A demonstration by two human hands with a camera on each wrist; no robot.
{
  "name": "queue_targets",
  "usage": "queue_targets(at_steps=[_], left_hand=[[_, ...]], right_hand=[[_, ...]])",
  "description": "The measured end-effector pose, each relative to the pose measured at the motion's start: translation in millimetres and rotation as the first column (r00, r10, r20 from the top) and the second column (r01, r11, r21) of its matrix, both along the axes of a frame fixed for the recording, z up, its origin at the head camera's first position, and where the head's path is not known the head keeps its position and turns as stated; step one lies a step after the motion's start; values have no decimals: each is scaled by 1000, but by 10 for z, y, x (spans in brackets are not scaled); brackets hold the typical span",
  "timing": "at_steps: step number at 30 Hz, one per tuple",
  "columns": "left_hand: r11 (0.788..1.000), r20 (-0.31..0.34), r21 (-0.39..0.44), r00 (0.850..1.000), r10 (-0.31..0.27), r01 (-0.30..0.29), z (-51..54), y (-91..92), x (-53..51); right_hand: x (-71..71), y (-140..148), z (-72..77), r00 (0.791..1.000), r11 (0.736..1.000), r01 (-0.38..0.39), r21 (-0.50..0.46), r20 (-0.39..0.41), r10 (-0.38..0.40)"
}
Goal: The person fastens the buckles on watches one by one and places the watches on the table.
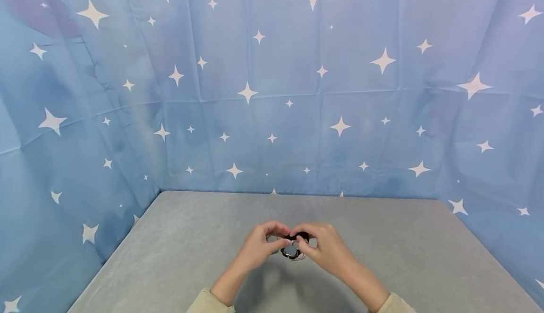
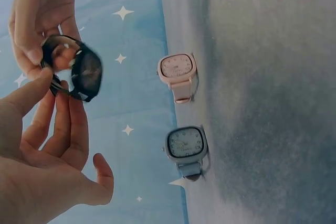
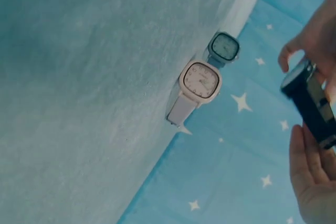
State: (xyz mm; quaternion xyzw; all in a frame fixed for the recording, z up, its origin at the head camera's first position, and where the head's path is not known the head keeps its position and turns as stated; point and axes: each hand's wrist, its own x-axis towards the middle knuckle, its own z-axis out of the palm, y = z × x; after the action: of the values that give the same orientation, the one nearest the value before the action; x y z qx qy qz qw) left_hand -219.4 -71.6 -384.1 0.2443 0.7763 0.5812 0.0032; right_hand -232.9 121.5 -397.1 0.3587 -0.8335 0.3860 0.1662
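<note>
A black wristwatch (image 2: 88, 74), its strap bent into a loop, is held up in front of me between both hands. My left hand (image 1: 256, 247) pinches one side of the strap with thumb and fingers. On the other side my right hand (image 1: 328, 247) grips the watch between thumb and fingers. The right wrist view shows the dark strap (image 3: 314, 109) edge-on between the two hands. Beyond the hands, a pink watch (image 2: 177, 69) and a blue-grey watch (image 2: 186, 144) rest on the table, square dials facing out; in the head view the hands mostly hide them.
The grey table (image 1: 195, 237) runs back to a blue curtain (image 1: 276, 67) printed with white stars, which also closes in the left and right sides. The pink and blue-grey watches sit side by side, a small gap apart.
</note>
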Motion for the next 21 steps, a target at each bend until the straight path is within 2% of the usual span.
queue_targets(at_steps=[6,11,14,17,21], left_hand=[[999,6,45,1000,-12,12,35,17,-13],[1000,9,24,1000,10,-10,36,12,-21],[999,31,19,999,34,-35,54,-12,-37],[997,79,22,995,68,-70,36,-59,-97],[993,137,28,984,113,-117,-96,-145,-270]], right_hand=[[-12,-10,-15,999,1000,-7,-30,39,8],[-15,-13,-8,999,999,-4,-35,38,6],[-21,-20,13,998,998,33,-60,57,-29],[-27,-12,21,994,993,84,-78,74,-78],[-40,19,0,991,990,112,-81,88,-104]])
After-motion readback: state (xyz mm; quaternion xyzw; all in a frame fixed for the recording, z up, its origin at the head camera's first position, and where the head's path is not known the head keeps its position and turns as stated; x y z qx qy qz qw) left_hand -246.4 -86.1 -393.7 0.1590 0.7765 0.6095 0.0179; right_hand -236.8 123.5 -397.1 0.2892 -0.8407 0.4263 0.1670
